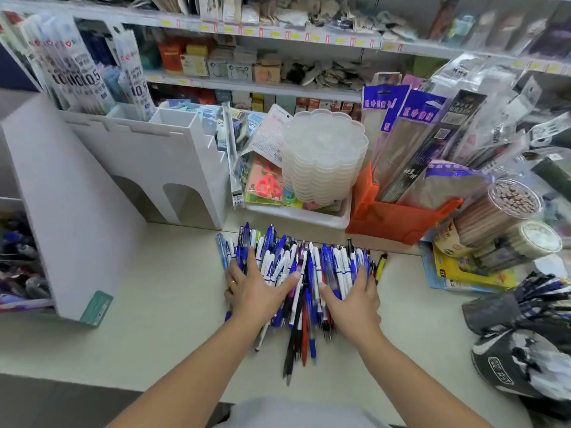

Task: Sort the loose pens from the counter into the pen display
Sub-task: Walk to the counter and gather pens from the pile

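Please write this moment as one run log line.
left hand: open on pen pile | right hand: open on pile | display: untouched

— What are we reading here?
— We are making out "0.5" on the tall refill packets (pixel 75 77) behind the white display; the neighbouring packet (pixel 136 84) is showing "0". Everything else is blurring past reading.

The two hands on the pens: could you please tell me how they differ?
The left hand wears a ring; the right hand shows none. The left lies flat with fingers spread over the pens' left side; the right cups the pile's right edge, fingers closer together. Both rest on the pile; neither has lifted a pen.
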